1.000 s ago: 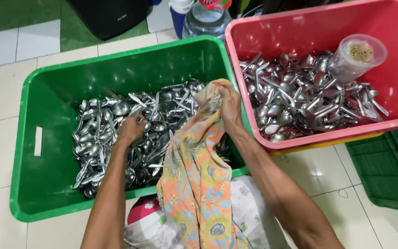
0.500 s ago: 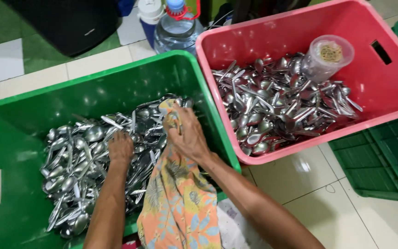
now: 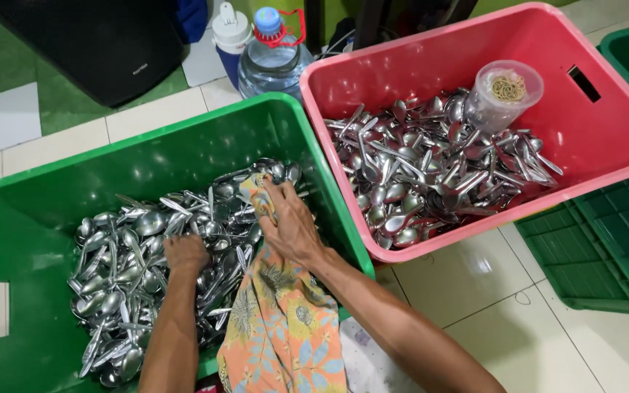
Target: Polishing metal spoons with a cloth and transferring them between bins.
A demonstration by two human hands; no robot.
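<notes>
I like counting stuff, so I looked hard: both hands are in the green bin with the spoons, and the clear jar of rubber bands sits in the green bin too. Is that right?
Almost. The head view shows the left hand and right hand in the green bin of spoons, but the clear jar of rubber bands lies in the pink bin, not the green one.

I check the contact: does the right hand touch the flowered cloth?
Touching. The head view shows the right hand gripping the orange flowered cloth, fingers closed over its bunched top.

A clear plastic jar of rubber bands lies tilted in the pink crate. A clear water bottle with a blue cap stands behind the green crate.
</notes>
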